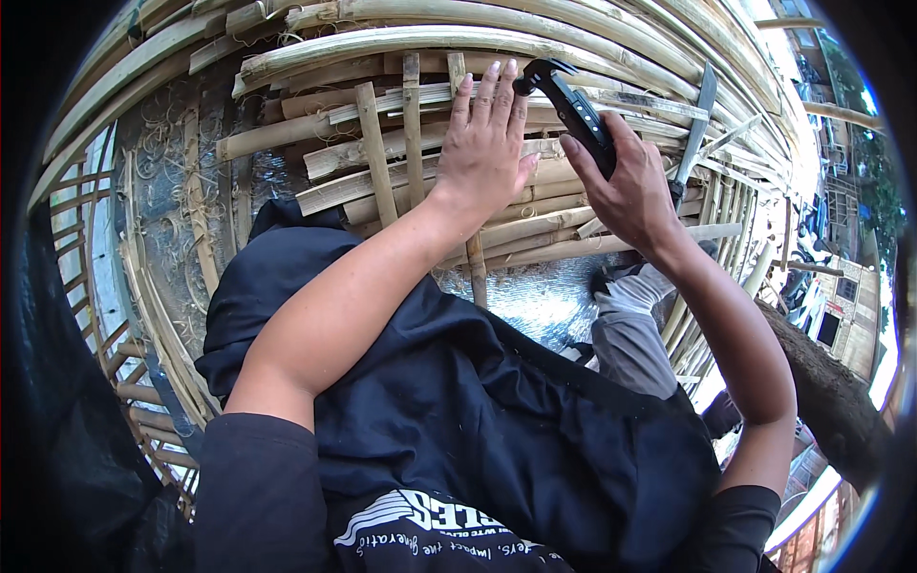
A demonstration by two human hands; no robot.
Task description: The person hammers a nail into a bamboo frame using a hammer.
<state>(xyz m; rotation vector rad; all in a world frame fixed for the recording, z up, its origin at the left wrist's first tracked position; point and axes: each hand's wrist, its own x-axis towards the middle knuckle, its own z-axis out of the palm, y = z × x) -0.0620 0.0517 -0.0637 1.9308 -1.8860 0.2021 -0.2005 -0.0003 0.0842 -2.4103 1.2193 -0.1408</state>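
over the rows of split bamboo strips (392, 38), you are holding a small black hammer (573, 110) just beyond the fingertips of your flattened left hand (482, 162). your right hand (626, 186) is wrapping round the lower handle, thumb along the near side, while your left is spreading its fingers over the strips, palm down, grasping nothing that shows. the claw is pointing to the right and the blunt face is sitting close to your left index finger.

the hammer is probably feeling compact, stiff and head-heavy, with a hard handle that may be slick under sweat; low on the grip, clear of the head, is looking like the sound place to hold it. the strips are likely light, springy and splintery along their cut edges.

your right fist is hiding the handle's end, and your left palm is covering whatever lies beneath, so contact there is hard to judge. the handle of the knife (702, 105) is partly disappearing behind your right hand, black cloth (430, 372) is covering your lap, and glare is washing out the silvery sheet (540, 296).
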